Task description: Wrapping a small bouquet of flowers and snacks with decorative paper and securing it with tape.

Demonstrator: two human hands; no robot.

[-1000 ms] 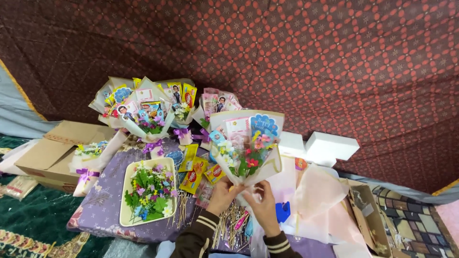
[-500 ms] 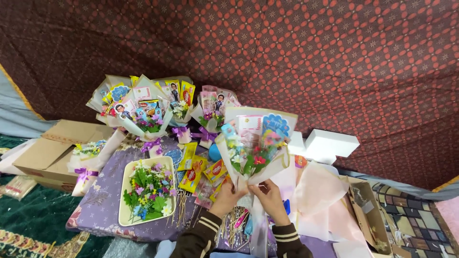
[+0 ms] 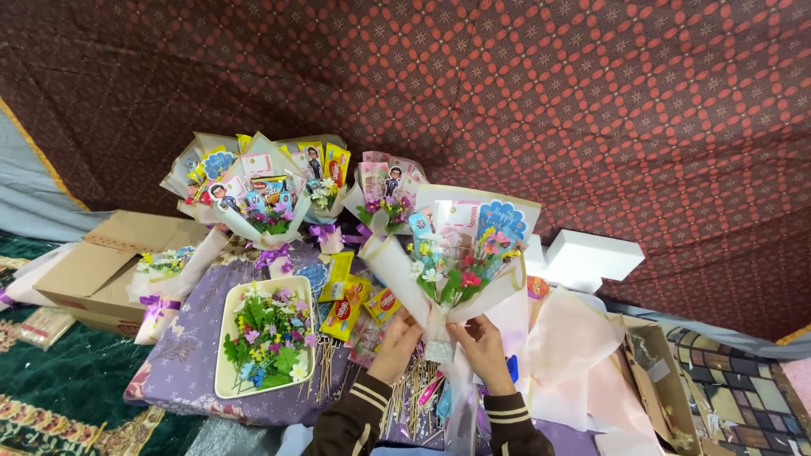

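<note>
Head view. The left hand (image 3: 395, 336) rises from a dark striped cuff, fingers curled and pressed against the lower left side of the wrapped bouquet (image 3: 456, 257). The right hand (image 3: 483, 348) mirrors it on the lower right, fingertips pinching the wrap at the narrow neck. The bouquet stands upright between both hands, above the purple patterned cloth (image 3: 182, 371), its cone of pale paper opening upward around small artificial flowers, cards and a blue scalloped tag.

Count: one bouquet in hand; at least four finished bouquets (image 3: 270, 198) leaning behind it against the red patterned fabric (image 3: 591, 101), their overlap making an exact number uncertain; one cream tray of loose flowers (image 3: 263, 336); two white foam blocks (image 3: 591, 256); one flattened cardboard box (image 3: 101, 262) at left.
</note>
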